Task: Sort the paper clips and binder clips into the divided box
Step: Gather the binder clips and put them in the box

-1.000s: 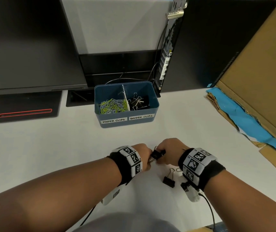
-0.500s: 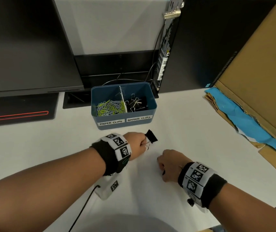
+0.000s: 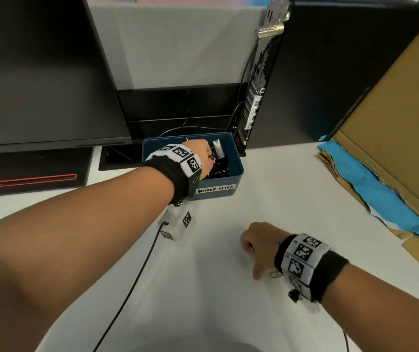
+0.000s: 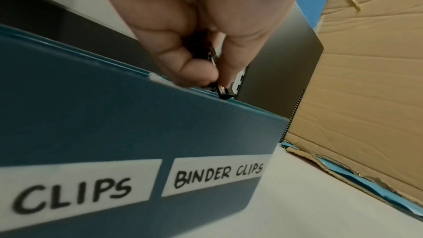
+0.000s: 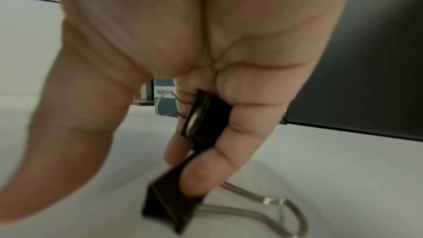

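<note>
The blue divided box (image 3: 237, 171) stands mid-table, labelled "BINDER CLIPS" on its right half. My left hand (image 3: 209, 154) hovers over that right compartment and pinches a black binder clip (image 3: 218, 150) above the pile of binder clips (image 3: 219, 171). The left wrist view shows thumb and finger of the left hand (image 4: 217, 80) holding the clip (image 4: 223, 94) just over the box's front wall (image 4: 114, 115). My right hand (image 3: 247, 247) rests curled on the table. In the right wrist view this right hand (image 5: 183, 169) grips one binder clip (image 5: 206, 117) and touches a second binder clip (image 5: 169, 204) lying on the table. A paper clip (image 3: 275, 274) lies by the right wrist.
A dark monitor (image 3: 38, 72) and its base (image 3: 35, 171) fill the back left. A black computer tower (image 3: 330, 72) stands behind the box. A cardboard box (image 3: 394, 123) with torn blue paper (image 3: 381, 189) lines the right edge. A thin cable (image 3: 132, 288) trails from my left wrist.
My left hand carried the binder clip forward from mid-table to above the box's right compartment. The right hand stayed low on the table, curled around a clip.
</note>
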### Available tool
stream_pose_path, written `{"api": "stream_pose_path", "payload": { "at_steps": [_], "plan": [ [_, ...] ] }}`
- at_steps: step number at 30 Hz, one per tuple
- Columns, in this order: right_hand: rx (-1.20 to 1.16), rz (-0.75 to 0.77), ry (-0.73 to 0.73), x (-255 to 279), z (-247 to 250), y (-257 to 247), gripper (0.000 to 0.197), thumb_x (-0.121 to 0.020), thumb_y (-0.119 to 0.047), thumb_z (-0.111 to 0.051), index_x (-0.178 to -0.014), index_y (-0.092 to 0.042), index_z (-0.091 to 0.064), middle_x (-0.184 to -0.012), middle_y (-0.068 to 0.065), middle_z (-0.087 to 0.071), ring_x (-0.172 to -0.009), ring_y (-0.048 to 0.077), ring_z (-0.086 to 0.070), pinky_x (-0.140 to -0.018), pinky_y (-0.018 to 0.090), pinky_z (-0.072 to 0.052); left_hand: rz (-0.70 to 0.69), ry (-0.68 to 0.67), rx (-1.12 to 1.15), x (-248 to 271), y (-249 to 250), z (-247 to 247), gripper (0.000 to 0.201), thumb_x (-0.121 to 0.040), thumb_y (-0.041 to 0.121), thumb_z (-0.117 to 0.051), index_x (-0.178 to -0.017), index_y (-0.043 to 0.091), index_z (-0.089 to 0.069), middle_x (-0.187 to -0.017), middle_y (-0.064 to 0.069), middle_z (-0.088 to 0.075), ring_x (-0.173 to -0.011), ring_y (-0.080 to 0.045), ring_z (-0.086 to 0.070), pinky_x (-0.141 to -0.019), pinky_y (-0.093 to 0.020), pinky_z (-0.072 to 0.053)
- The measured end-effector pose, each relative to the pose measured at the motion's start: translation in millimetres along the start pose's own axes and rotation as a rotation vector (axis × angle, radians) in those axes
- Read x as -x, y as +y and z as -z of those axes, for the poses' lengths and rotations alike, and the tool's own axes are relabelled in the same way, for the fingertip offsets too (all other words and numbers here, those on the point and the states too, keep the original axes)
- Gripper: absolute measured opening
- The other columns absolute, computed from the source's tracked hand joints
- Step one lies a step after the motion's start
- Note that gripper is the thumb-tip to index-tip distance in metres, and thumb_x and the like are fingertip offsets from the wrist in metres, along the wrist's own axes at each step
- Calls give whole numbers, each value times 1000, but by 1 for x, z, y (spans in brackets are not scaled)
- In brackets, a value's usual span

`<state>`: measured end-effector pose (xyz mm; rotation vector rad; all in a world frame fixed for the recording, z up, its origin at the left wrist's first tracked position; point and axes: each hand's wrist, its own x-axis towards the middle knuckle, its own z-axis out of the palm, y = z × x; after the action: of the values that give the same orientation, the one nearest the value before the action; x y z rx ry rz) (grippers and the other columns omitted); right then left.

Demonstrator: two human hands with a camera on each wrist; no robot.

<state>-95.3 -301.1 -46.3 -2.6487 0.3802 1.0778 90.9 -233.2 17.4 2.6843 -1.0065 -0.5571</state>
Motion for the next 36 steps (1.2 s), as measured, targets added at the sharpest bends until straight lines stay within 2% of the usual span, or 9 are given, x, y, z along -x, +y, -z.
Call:
{"api": "stream_pose_path", "payload": {
  "at_steps": [5,8,11,15,20,24,28,31,36],
  "plan": [
    [96,9,39,-5,-6,1,16,-76,-4,-60,-88,-13,-53,-99,5,-42,-82,22,-46,-46,19,-27,-42,-90,38,-10,-2,-3,75,-85,46,-60,-147,22,-26,-144,-5,-45,-124,-23,-51,-102,-33,-43],
    [164,18,20,-8,-4,0,15,-75,-10,-65,-84,-13,-54,-97,7,-49,-80,22,-48,-48,19,-32,-72,-39,255,-8,-2,-5,62,-93,37,-51,-147,30,-22,-138,-8,-50,-104,-21,-60,-88,-28,-46],
    [185,22,27,-12,2,3,12,-73,-18,-67,-80,-14,-58,-88,7,-58,-77,22,-52,-58,23,-42,-100,64,441,-3,-11,-3,48,-95,29,-46,-141,33,-35,-136,-5,-54,-103,-17,-58,-97,-35,-45],
    [13,9,104,-9,21,15,16,-70,-26,-69,-63,-20,-57,-73,-4,-58,-72,15,-55,-63,23,-47,-118,220,290,19,-41,9,42,-94,26,-50,-135,28,-43,-134,-2,-54,-108,-16,-56,-93,-29,-43],
    [-548,29,537,3,70,17,13,-70,-16,-77,-66,-22,-65,-68,-11,-60,-64,2,-54,-59,15,-44,-57,194,143,51,-80,-1,47,-92,26,-53,-137,24,-41,-151,4,-31,-136,-18,-37,-117,-44,-27],
    [-746,106,966,-9,107,-2,19,-74,-18,-75,-92,-19,-70,-94,-4,-61,-87,11,-57,-84,23,-49,-89,198,174,66,-80,-15,46,-90,22,-57,-135,23,-44,-151,3,-30,-143,-18,-25,-119,-47,-21],
    [-671,106,867,-18,103,-4,46,-79,-32,-71,-123,-28,-58,-135,-1,-46,-119,11,-45,-101,25,-36,-298,229,125,82,-56,-28,38,-88,18,-57,-126,22,-54,-141,3,-40,-136,-17,-32,-116,-37,-25],
    [-574,-67,859,2,77,19,26,-83,-23,-68,-108,-23,-67,-123,-1,-56,-98,8,-49,-86,23,-40,-495,103,24,89,-32,-49,28,-91,23,-49,-117,24,-60,-129,7,-49,-122,-13,-42,-107,-30,-33],
    [-309,-297,256,43,-12,52,18,-79,-24,-71,-97,-24,-72,-110,-4,-69,-100,12,-62,-90,20,-45,-609,-239,-114,92,7,-103,29,-93,23,-45,-116,22,-62,-124,0,-56,-117,-22,-50,-101,-34,-41]
  ]
}}
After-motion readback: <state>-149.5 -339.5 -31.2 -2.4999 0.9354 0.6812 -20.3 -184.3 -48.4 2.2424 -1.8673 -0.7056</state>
